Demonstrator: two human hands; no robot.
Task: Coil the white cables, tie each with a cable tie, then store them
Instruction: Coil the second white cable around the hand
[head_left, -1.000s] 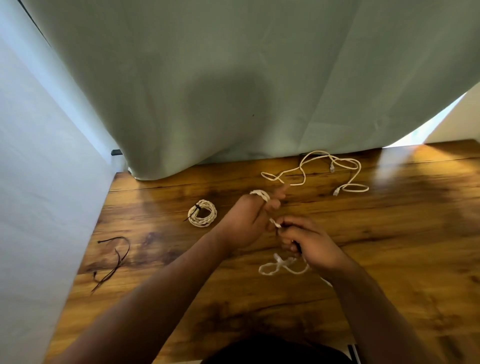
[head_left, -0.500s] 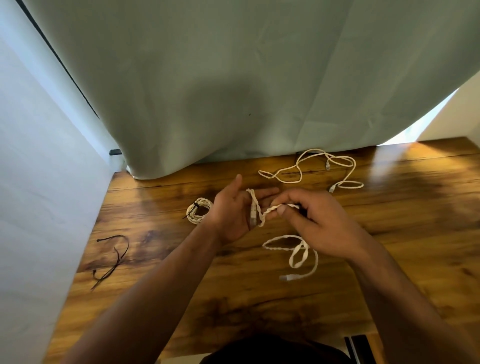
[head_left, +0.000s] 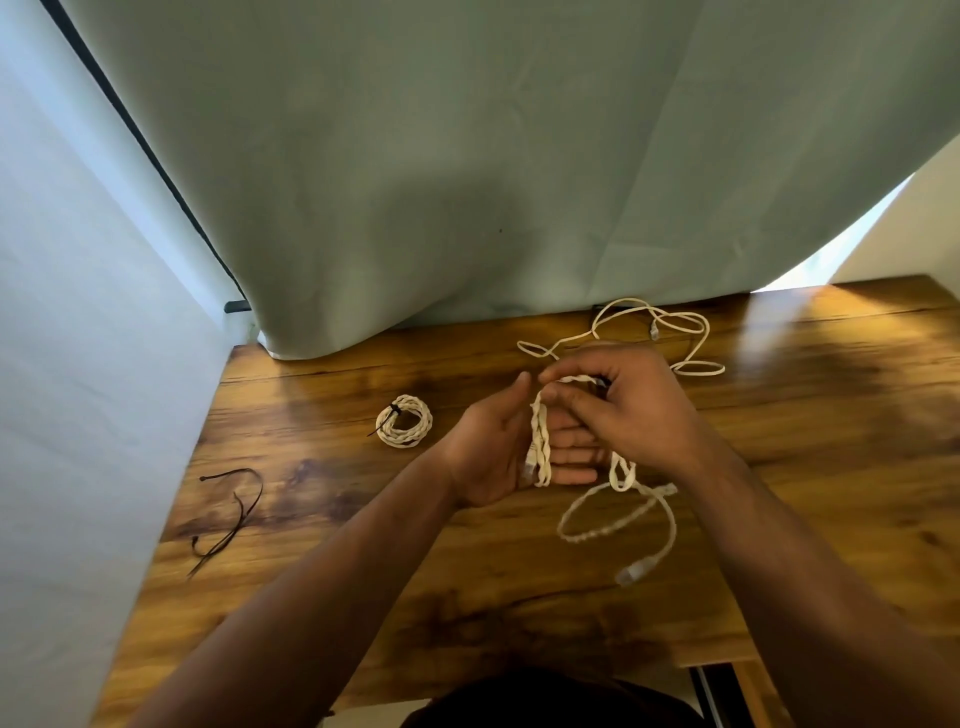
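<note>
Head view, right hand (head_left: 641, 415) pinching white cable (head_left: 540, 441), wound over outstretched left hand (head_left: 485, 460), tied coil (head_left: 404, 421) at nine o'clock.

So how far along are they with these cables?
One coiled cable lies tied with a black tie. The right hand pinches a second cable, partly wound round the left hand, its tail on the table. A third cable lies loose behind; spare cable ties wait. Storing remains.

Held cable (head_left: 540, 441): cream-white, marked by a twisted braid pattern. Tied coil (head_left: 410, 423): cream-white, banded by a black tie (head_left: 393, 412). Loose cable (head_left: 698, 370): plain white. Cable ties (head_left: 228, 535): black. Table (head_left: 831, 415): amber-brown, streaked with dark grain. Curtain (head_left: 467, 156): pale grey-green.
</note>
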